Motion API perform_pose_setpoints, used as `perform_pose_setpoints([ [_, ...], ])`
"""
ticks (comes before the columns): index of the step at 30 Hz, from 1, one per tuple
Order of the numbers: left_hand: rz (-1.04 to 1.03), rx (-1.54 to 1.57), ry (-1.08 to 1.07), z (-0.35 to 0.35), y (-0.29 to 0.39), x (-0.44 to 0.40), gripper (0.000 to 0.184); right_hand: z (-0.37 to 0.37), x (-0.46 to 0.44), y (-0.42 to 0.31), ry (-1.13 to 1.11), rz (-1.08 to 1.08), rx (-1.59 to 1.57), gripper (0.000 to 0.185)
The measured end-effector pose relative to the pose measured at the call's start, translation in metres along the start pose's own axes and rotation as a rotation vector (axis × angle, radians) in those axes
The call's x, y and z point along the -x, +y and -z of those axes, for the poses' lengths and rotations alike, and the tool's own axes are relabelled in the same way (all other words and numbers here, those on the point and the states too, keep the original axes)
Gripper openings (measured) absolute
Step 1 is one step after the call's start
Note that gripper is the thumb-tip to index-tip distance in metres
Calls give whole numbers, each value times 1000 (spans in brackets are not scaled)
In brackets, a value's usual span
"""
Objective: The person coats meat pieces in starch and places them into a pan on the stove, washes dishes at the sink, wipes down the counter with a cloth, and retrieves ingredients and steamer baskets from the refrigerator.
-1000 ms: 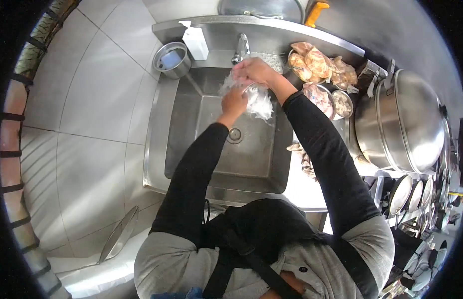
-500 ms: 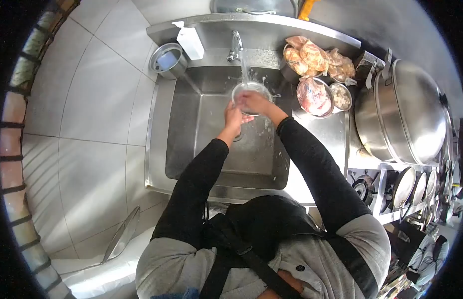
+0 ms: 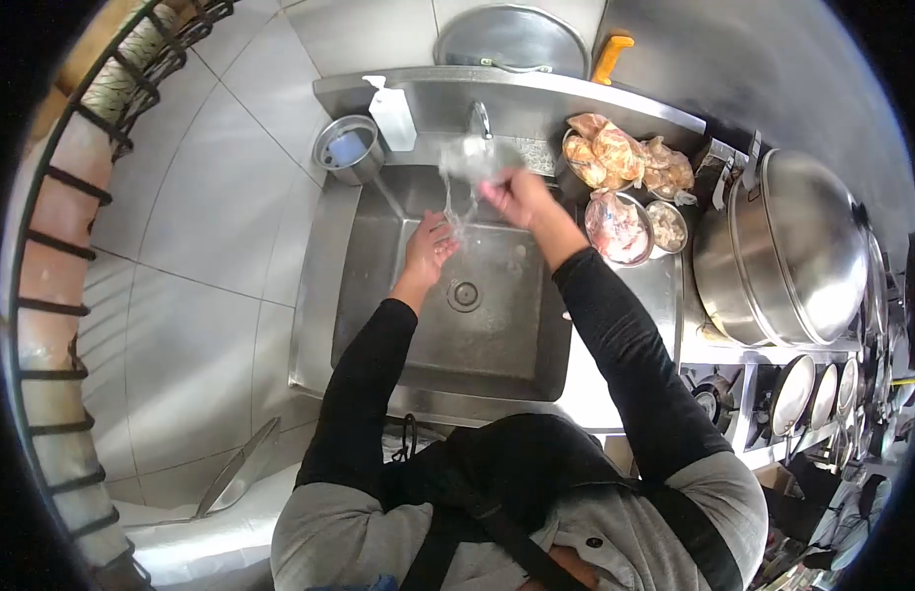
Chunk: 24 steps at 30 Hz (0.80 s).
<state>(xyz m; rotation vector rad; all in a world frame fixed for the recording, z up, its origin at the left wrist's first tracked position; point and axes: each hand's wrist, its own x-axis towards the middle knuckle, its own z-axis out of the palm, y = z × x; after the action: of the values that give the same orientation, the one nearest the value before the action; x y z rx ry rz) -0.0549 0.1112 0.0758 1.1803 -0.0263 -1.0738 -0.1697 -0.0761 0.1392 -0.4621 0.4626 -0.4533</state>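
The right hand (image 3: 519, 200) is holding a bowl (image 3: 467, 158) up over the back of the sink (image 3: 502, 335), just in front of the faucet (image 3: 479, 120). Its grip is clasping the bowl at the side nearest that hand. The bowl is showing only as a pale, shiny blur, so its exact tilt is staying unclear. Strands of water (image 3: 449, 192) are falling from it toward the left hand (image 3: 433, 246). That hand's grip is released, its fingers spreading below the bowl and grasping nothing. The round drain (image 3: 464, 295) is lying in the sink floor, nearer the person than both hands.

On the left back corner, a white pump bottle (image 3: 393, 118) is standing beside a metal pot (image 3: 367, 175) that is holding a blue item (image 3: 346, 149). To the right, the metal counter (image 3: 659, 305) is carrying bagged meat (image 3: 615, 153) at the back. Nearer the person, a round metal container (image 3: 635, 262) is holding raw meat (image 3: 615, 225), and a small container (image 3: 662, 252) of pale pieces is sitting just beside it. Farther right, a large lidded pot (image 3: 792, 246) is standing above several hanging pans (image 3: 794, 394).
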Motion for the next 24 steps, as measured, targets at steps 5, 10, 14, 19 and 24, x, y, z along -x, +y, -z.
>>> perform_pose_setpoints([
  [5, -143, -90, 79, 47, 10, -13, 39, -35, 33, -24, 279, 210, 238, 29],
  [10, -369, -439, 329, 142, -16, -24, 27, -40, 31, -3, 328, -52, 815, 29],
  [14, -131, -295, 280, 115, -13, 14, 26, -4, -65, 4, -306, 854, 2357, 24],
  [19, -442, -242, 192, 69, 2, 8, 31, -24, -49, 0, 306, 519, 1915, 20],
  [24, -554, -288, -101, -66, 82, 0, 38, 32, -49, 21, 97, 122, 1281, 28],
])
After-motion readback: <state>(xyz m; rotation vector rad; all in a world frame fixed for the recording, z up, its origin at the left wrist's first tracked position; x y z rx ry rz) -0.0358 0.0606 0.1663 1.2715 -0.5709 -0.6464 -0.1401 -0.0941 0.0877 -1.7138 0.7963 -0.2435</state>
